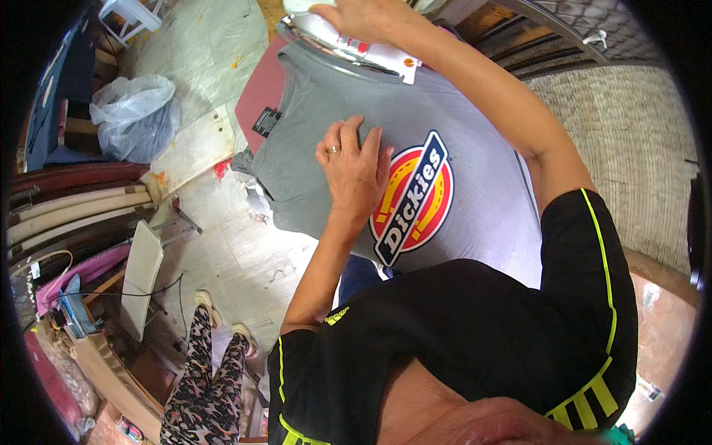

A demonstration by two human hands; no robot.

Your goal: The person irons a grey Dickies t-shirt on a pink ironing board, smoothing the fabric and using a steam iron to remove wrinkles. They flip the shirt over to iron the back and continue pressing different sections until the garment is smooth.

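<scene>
A grey cotton T-shirt with a round red-and-yellow emblem (410, 194) is lying spread across a padded surface with a dusty-red cover (252, 95), which is showing at the far left beside the shirt's collar. The person's left hand (351, 165) is resting open on the shirt just left of the emblem, its fingers slightly bent. The right hand (365, 18) is gripping a white iron with a silver metal base (337, 50) at the far side of the shirt; the picture's edge is cutting off part of that grip, so its fingers are probably closing around the handle.

Around them, pale floor tiles (256, 297) are running along the left, where a translucent plastic bag (137, 122) is sitting near a white stool (133, 15). At the near left, another person in patterned trousers (202, 382) is standing or sitting; the view is hiding which. A woven straw-coloured mat (623, 141) is covering the area at the right.
</scene>
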